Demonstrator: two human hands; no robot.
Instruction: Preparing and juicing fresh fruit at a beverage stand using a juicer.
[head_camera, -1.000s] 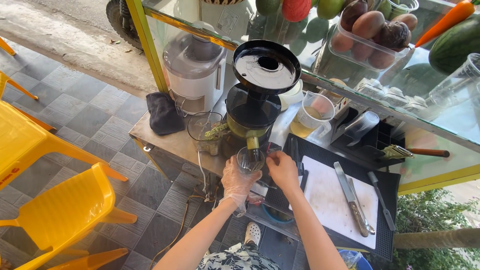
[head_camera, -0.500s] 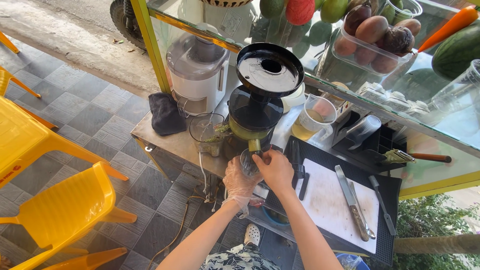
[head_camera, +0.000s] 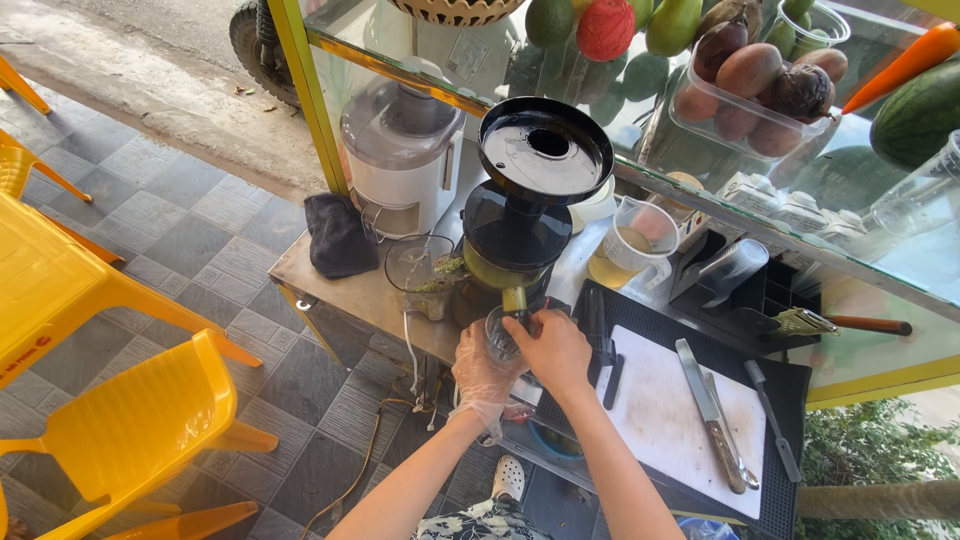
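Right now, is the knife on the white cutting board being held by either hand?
No. The knife lies untouched on the cutting board, while both the left hand and right hand are at the cup under the juicer spout.

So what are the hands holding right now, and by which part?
Both hands hold a small clear cup under the juicer's spout. The gloved left hand cups its side and base; the bare right hand has its grip near the rim.

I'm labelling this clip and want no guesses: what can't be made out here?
Head view only:
- Contents of the clear cup under the juicer spout: hidden by the gloved left hand and bare right hand.
- Right hand's fingertips: hidden behind the hand.
- Watermelon: cut off by the right edge.
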